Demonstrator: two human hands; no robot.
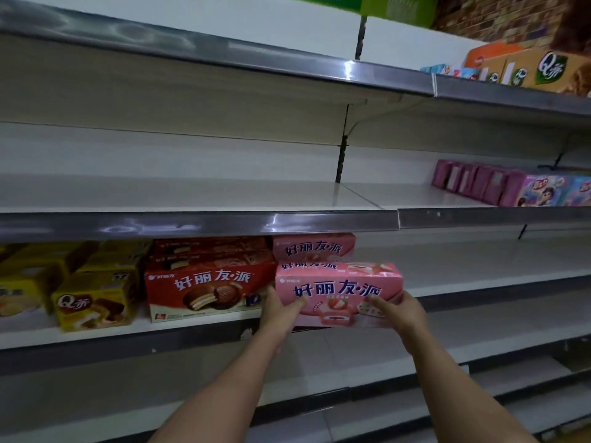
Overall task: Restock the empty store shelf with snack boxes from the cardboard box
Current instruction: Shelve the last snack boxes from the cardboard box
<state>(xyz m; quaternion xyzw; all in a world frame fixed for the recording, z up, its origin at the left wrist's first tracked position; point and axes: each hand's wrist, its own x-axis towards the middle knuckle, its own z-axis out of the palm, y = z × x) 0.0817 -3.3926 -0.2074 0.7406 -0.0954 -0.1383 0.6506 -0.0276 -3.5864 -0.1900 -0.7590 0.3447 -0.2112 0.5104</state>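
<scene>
While gripped at both ends, pink snack box [339, 292] sits at the front edge of the lower shelf [479, 282], its printed face turned outward and its base just at the shelf lip. Left hand [278, 311] wrapped on the box's left end, thumb laid across the front face, fingers [300, 302] curled round the edge. Right hand [399, 314] clasping the right end, fingers stretched along the lower front face and bent round the corner. Both forearms reaching up from the bottom of the view.

Directly behind and slightly above, two more pink boxes [315, 247] of the same print, stacked, partly hidden by the held one. Just to the left, touching or nearly touching, red snack boxes [208, 289] with a chocolate pie picture, more of them stacked behind. Further left, yellow boxes [92, 302] in rows, one at the front tilted a little.

Above, middle shelf [192, 193] with a metal price rail; at its far right, purple boxes [511, 187] lined up side by side. On the top shelf [351, 68] at far right, orange and tan boxes [527, 70], with small blue packs beside them. Green carton edge [367, 3] at the very top. Below the hands, further shelf levels stepping outward. Cardboard box not visible.
</scene>
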